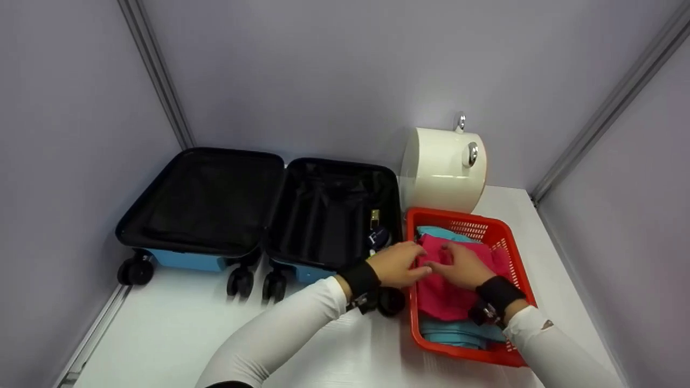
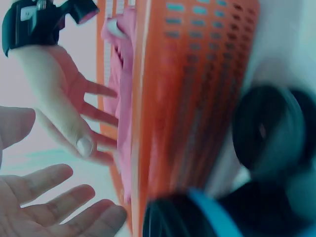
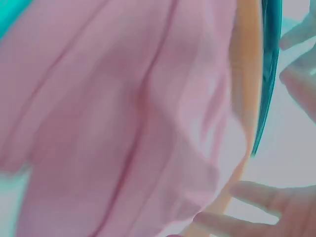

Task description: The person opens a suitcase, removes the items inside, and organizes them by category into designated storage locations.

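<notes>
A bright pink folded cloth (image 1: 447,291) lies on top of blue cloth (image 1: 455,333) inside a red plastic basket (image 1: 517,258). Above the basket's left side is my left hand (image 1: 399,265), its spread fingers (image 2: 81,197) holding nothing. My right hand (image 1: 462,265) is over the pink cloth, with loosely extended fingers right at its folds in the left wrist view. In the head view the two hands face each other, thumbs close together. Pink cloth (image 3: 123,118) fills much of the right wrist view, blurred.
Left of the basket an open blue suitcase (image 1: 186,260) lies with its black-lined halves spread and wheels (image 1: 137,271) toward me. Small items, including a gold-coloured piece (image 1: 375,216), sit at its right edge. A cream rounded container (image 1: 447,172) stands behind the basket, near the wall.
</notes>
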